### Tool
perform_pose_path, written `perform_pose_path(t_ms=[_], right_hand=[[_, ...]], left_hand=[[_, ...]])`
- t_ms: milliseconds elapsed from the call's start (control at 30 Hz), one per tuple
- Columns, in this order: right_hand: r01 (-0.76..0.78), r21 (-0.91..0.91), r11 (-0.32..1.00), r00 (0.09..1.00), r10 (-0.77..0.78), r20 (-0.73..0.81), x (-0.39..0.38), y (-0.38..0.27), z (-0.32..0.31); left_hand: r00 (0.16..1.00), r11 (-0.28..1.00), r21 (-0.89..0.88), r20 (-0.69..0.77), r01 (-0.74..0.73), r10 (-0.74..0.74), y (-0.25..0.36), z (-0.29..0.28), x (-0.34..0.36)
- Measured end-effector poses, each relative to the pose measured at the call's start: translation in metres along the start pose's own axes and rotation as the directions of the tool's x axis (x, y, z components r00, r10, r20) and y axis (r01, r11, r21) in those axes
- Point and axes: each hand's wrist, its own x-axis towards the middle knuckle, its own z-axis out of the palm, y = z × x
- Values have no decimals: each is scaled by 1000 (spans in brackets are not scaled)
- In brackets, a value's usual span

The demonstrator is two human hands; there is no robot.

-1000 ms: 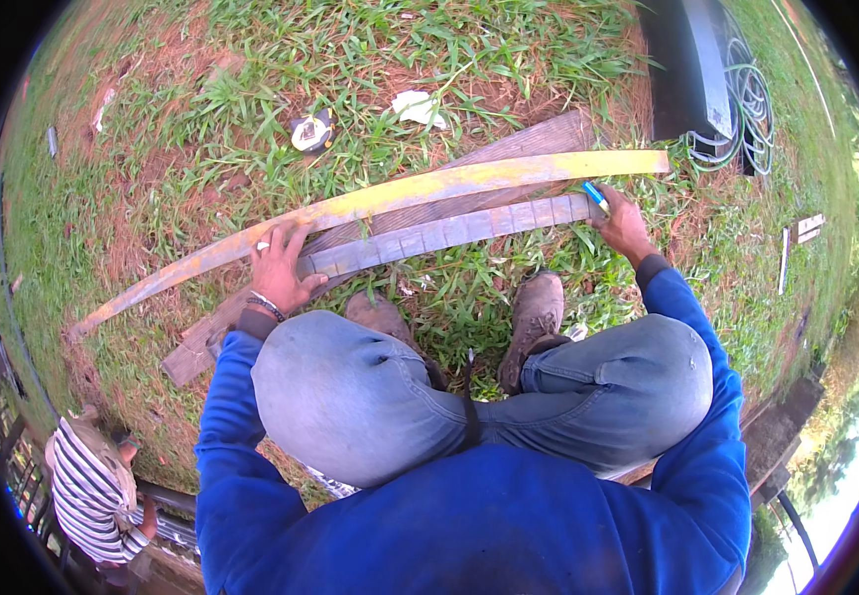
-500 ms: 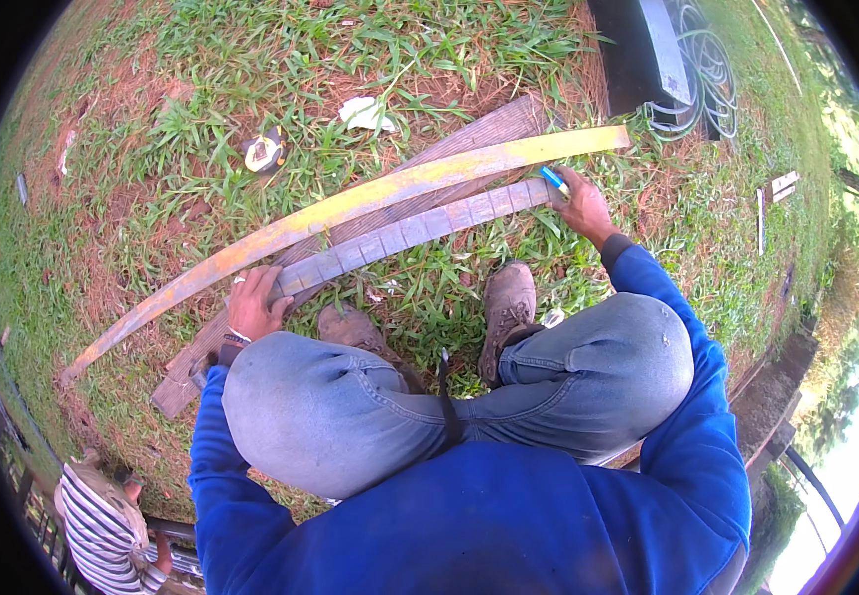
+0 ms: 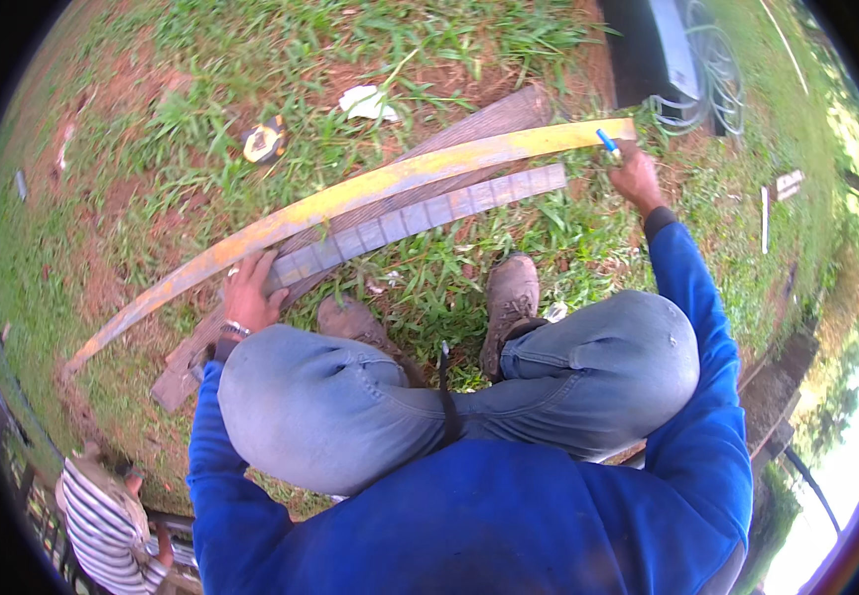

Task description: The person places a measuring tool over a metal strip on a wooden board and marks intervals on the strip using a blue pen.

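Note:
A grey curved strip [image 3: 405,220] with several dark cross lines lies over a weathered wooden plank [image 3: 429,149]. My left hand [image 3: 251,296] grips its left end, fingers at the far edge and thumb at the near one. Beyond it, a longer curved yellow strip [image 3: 350,198] with worn grey patches crosses the plank, close to my left fingertips. Pinched in my right hand [image 3: 638,180] is a blue-and-white marker [image 3: 607,143], its blue end beside the yellow strip's right end. My right hand is apart from the grey strip.
On the grass lie a tape measure [image 3: 265,140] and a crumpled white scrap [image 3: 368,103]. A dark box-like object [image 3: 638,50] with a coiled pale hose [image 3: 712,74] stands far right. Another person in a striped shirt [image 3: 102,516] is at lower left. My boots [image 3: 511,297] flank the near side.
My right hand, with the marker, has left the grey strip's right end and moved right and away to the yellow strip's end. The grey strip's right end has swung slightly farther away.

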Motion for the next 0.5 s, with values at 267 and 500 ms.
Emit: perform_pose_path(t_ms=[267, 500], right_hand=[[372, -76, 925, 926, -363, 107, 53, -36, 12], [453, -208, 867, 859, -362, 362, 59, -74, 16]], left_hand=[[996, 993, 114, 79, 39, -49, -7, -27, 3], [990, 980, 143, 18, 137, -141, -36, -22, -24]])
